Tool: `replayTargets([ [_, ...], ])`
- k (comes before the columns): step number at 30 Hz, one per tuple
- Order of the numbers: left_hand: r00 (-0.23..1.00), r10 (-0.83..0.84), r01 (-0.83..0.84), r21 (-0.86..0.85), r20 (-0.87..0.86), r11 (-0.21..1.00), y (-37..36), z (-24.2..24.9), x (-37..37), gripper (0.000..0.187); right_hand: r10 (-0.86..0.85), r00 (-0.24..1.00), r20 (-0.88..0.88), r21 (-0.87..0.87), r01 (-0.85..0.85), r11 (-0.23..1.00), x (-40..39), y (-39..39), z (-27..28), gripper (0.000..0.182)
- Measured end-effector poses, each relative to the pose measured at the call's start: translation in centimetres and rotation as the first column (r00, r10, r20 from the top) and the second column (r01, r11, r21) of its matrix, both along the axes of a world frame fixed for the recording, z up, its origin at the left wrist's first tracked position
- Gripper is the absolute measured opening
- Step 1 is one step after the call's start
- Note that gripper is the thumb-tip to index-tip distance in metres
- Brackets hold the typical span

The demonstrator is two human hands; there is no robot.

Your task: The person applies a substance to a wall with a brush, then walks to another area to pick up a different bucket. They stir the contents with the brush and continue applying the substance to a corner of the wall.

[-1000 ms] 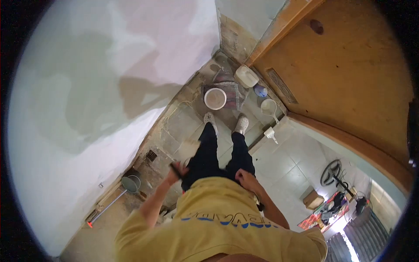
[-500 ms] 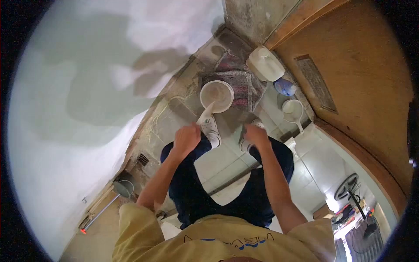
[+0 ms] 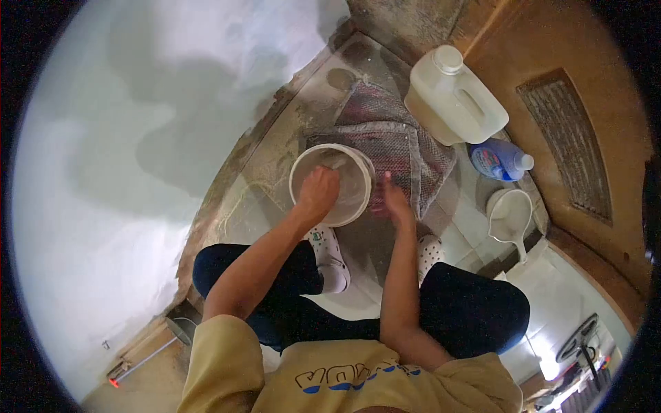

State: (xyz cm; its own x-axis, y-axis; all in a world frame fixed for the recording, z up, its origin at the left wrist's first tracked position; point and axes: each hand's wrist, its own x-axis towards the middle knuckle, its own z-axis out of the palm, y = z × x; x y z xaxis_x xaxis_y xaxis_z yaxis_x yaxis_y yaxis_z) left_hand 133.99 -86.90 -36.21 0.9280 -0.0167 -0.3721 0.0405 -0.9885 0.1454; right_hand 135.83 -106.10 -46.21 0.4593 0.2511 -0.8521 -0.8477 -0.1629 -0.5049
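My left hand (image 3: pixel 320 193) reaches over the near rim into a white bucket (image 3: pixel 297 164), its fingers closed. Something pale shows just beyond the fingertips inside the bucket; I cannot tell what it is. To the right of the bucket, my right hand (image 3: pixel 396 200) is held with thumb and fingers apart and nothing between them. The bucket stands upright by a grey and red woven mat (image 3: pixel 396 151), overlapping its near left part. Below the bucket are my feet in white clogs (image 3: pixel 328 256).
Right of the mat stand a large whitish jug (image 3: pixel 441 103), a blue bottle (image 3: pixel 497 160) with a white cap, and a white dipper (image 3: pixel 509 213) with a handle. A wooden door (image 3: pixel 606 89) is on the right. A pale wall (image 3: pixel 138 172) runs along the left.
I have squatted lower and closer to the bucket. My left hand has moved forward into it, and my right hand has come forward beside it. The pale strip at my left hand is now mostly hidden.
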Motion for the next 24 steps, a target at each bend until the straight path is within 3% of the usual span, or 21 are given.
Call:
replayTargets([
  [2, 0.996, -0.077, 0.076, 0.017, 0.054, 0.997, 0.9, -2.4, -0.4, 0.014, 0.012, 0.999, -0.035, 0.178, -0.005, 0.984, -0.8, 0.0, -1.5, 0.086],
  [4, 0.982, -0.157, 0.154, 0.033, 0.109, 0.988, 1.0, -3.9, -0.4, 0.013, -0.025, 0.999, -0.023, 0.206, 0.029, 0.978, -0.9, -0.1, -2.0, 0.087],
  [6, 0.987, -0.141, 0.151, 0.146, -0.075, 0.978, 0.7, -4.2, -0.6, 0.013, -0.047, 0.999, -0.014, 0.236, 0.049, 0.971, -0.5, -0.5, -2.1, 0.089],
  [8, 0.983, -0.156, 0.166, 0.104, -0.098, 0.981, 0.3, -3.3, -1.0, 0.013, -0.001, 0.994, -0.114, 0.286, 0.034, 0.958, 0.0, -0.9, -2.4, 0.091],
  [12, 0.978, -0.150, 0.150, -0.007, -0.148, 0.989, 0.6, -2.0, -1.3, 0.013, -0.009, 0.996, -0.094, 0.260, 0.033, 0.965, 0.2, -0.4, -2.5, 0.092],
  [16, 0.988, -0.036, 0.042, 0.035, -0.152, 0.999, 0.4, -1.1, -1.3, 0.013, 0.002, 0.992, -0.124, 0.220, 0.025, 0.975, 0.1, -0.2, -3.0, 0.090],
  [18, 0.999, -0.045, 0.044, -0.015, -0.021, 0.999, 0.9, -1.6, -1.1, 0.013, -0.025, 0.995, -0.101, 0.200, 0.045, 0.979, 0.2, -0.1, -3.2, 0.090],
  [22, 0.999, -0.046, 0.046, 0.004, 0.016, 0.999, 1.2, -1.9, -1.1, 0.013, 0.061, 0.997, -0.051, 0.166, -0.052, 0.985, 0.9, 0.2, -2.3, 0.087],
  [24, 0.989, -0.072, 0.079, 0.052, -0.132, 0.995, 0.7, -1.2, -0.9, 0.014, 0.090, 0.995, -0.031, 0.151, -0.084, 0.985, 1.1, 0.4, -1.9, 0.087],
])
